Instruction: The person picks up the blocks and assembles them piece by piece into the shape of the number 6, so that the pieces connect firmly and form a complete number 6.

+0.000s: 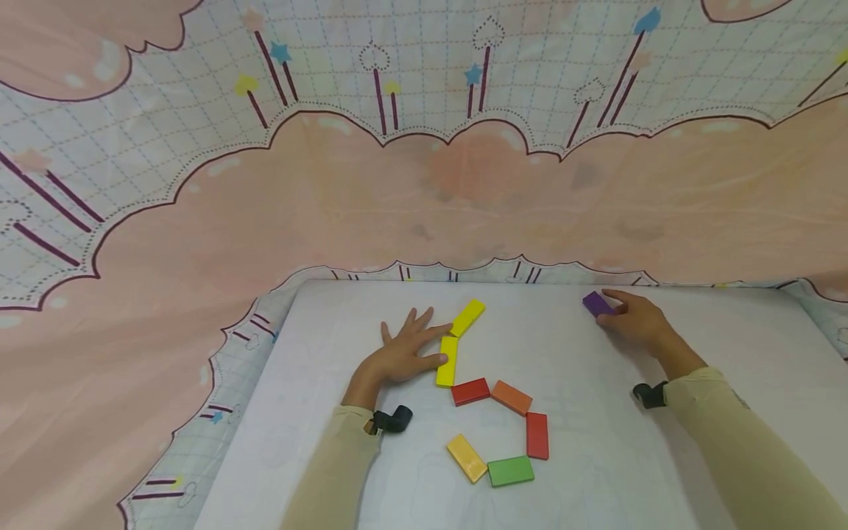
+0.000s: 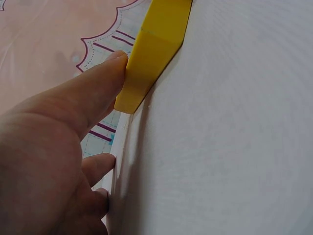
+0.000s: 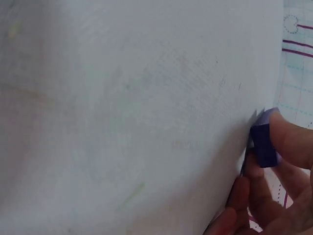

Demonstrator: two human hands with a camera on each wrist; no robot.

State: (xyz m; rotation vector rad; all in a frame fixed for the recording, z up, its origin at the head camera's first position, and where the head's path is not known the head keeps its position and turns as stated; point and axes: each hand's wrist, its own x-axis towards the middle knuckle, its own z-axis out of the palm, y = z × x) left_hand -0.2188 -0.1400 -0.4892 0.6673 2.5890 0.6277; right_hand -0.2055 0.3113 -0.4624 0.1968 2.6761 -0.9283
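Note:
In the head view my left hand (image 1: 400, 353) rests on the white tabletop with its fingers spread. Its thumb touches a yellow block (image 1: 447, 370), and its index fingertip reaches the near end of a second yellow block (image 1: 472, 313). The left wrist view shows the thumb against the side of a yellow block (image 2: 155, 41). Far to the right, my right hand (image 1: 636, 320) pinches a purple block (image 1: 597, 302) between thumb and fingers. Close up in the right wrist view, the purple block (image 3: 264, 144) sits between them, low at the table surface.
From the yellow blocks a curved row runs toward me: a red block (image 1: 470, 391), an orange block (image 1: 511, 397), another red block (image 1: 537, 436), a green block (image 1: 511, 471) and an amber block (image 1: 467, 458). Behind the white table (image 1: 318, 316) hangs a patterned cloth (image 1: 411, 199).

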